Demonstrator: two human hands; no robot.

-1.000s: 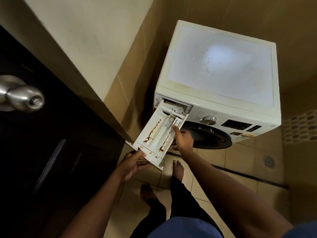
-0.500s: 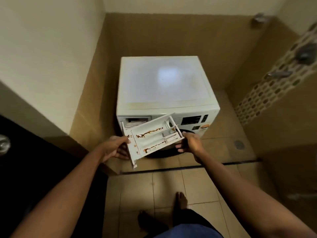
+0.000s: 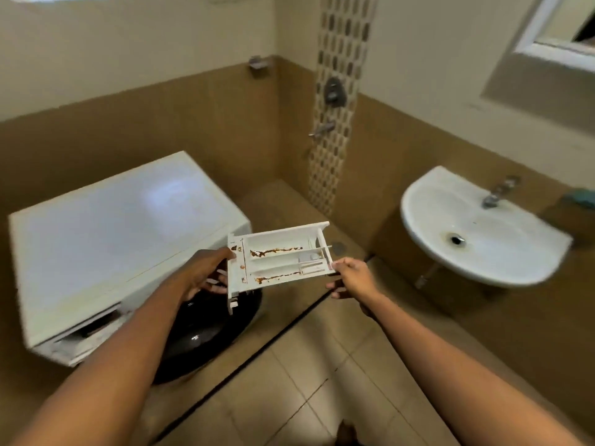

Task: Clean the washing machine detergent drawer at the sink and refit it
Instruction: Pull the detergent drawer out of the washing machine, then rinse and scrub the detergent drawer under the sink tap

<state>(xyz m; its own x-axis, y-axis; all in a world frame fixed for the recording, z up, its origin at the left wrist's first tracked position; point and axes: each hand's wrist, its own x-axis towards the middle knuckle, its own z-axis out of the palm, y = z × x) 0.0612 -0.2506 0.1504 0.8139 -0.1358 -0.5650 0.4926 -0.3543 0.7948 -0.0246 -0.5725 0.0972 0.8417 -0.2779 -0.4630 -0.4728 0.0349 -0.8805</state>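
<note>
The white detergent drawer (image 3: 279, 259) hangs in the air between my hands, level, with brown crusty streaks along its two long compartments. My left hand (image 3: 206, 272) grips its front-panel end on the left. My right hand (image 3: 352, 280) pinches its rear end on the right. The white washing machine (image 3: 112, 233) stands at the left, its empty drawer slot (image 3: 87, 329) showing at the front top corner. The white wall sink (image 3: 476, 233) with a metal tap (image 3: 494, 194) is to the right, apart from the drawer.
The machine's dark round door (image 3: 199, 333) sits below my left forearm. A shower valve and spout (image 3: 331, 101) are on the patterned tile strip at the back. A dark floor strip (image 3: 283, 329) crosses the beige tiles. A blue-green object (image 3: 581, 196) lies beside the sink.
The drawer has come fully away from the machine and travelled right, still held at both ends. My view has swung right, bringing the sink into sight.
</note>
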